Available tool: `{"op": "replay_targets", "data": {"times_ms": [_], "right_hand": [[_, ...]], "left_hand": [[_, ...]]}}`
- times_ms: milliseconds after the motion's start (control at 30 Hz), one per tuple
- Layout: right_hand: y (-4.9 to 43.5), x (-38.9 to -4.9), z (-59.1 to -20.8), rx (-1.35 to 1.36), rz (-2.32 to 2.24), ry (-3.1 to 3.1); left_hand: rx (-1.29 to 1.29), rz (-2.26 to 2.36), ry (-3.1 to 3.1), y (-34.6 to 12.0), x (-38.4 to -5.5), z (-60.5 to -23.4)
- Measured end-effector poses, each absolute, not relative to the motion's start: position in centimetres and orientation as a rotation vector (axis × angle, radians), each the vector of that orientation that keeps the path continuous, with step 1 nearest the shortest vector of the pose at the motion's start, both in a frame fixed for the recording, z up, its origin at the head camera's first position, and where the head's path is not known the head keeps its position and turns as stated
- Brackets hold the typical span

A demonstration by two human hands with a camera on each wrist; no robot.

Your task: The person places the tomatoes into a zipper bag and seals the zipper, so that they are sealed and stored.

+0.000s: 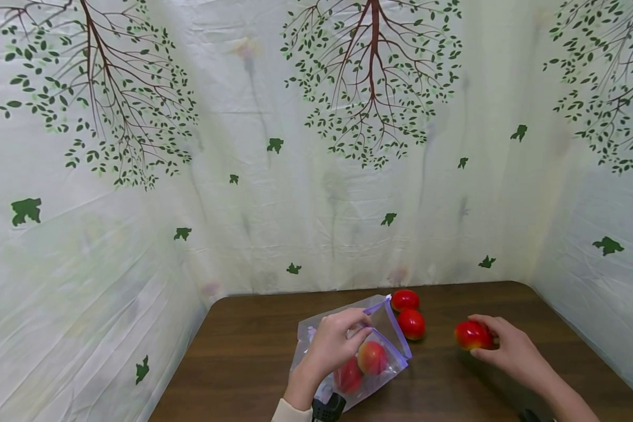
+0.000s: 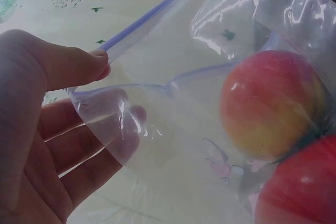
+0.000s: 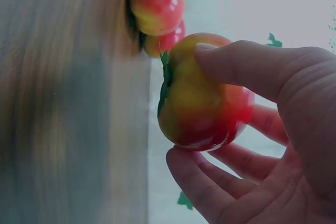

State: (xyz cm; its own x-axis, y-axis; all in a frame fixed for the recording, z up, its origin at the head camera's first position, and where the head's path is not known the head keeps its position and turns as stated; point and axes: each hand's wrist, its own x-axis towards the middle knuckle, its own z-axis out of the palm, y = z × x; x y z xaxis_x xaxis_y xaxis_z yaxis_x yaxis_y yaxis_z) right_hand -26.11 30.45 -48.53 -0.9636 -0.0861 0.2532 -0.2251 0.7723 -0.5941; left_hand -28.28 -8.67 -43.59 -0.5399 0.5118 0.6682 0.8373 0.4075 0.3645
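Note:
My left hand pinches the edge of a clear zip bag with a purple seal. In the left wrist view, thumb and fingers hold the bag's edge near the seal, and the mouth gapes. Inside lie two red-yellow tomatoes, one beside a redder one. Over the right part of the table, my right hand grips another tomato between thumb and fingers. Its green leafy top shows in the right wrist view.
Two more tomatoes, a far one and a nearer one, sit at the bag's right corner. The brown wooden table ends at a pale curtain printed with trees and leaves.

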Motion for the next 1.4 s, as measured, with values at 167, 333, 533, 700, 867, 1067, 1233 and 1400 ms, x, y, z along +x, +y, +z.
{"op": "replay_targets", "data": {"times_ms": [167,333,533,700,867,1067,1233,1400], "right_hand": [[29.9,-26.0,-48.1,0.26,0.993,-2.718],[29.3,-26.2,-47.6,0.257,1.003,-2.712],[28.7,-26.6,-47.3,0.253,1.028,-2.691],[28.1,-26.8,-46.8,0.274,1.073,-2.668],[27.5,-27.0,-46.4,0.299,1.105,-2.646],[26.8,-27.4,-46.0,0.307,1.118,-2.638],[26.2,-27.8,-45.9,0.306,1.13,-2.638],[25.6,-28.0,-45.7,0.315,1.161,-2.616]], "left_hand": [[-1.148,-0.941,-2.214,-8.7,-28.4,-43.7],[-1.137,-0.946,-2.233,-8.7,-28.5,-43.6],[-1.144,-0.931,-2.219,-8.7,-28.5,-43.6],[-1.145,-0.94,-2.227,-8.8,-28.4,-43.8],[-1.148,-0.943,-2.218,-8.8,-28.4,-43.7],[-1.146,-0.95,-2.222,-8.8,-28.5,-43.7],[-1.148,-0.937,-2.216,-8.8,-28.5,-43.7],[-1.15,-0.932,-2.211,-8.7,-28.6,-43.7]]}}
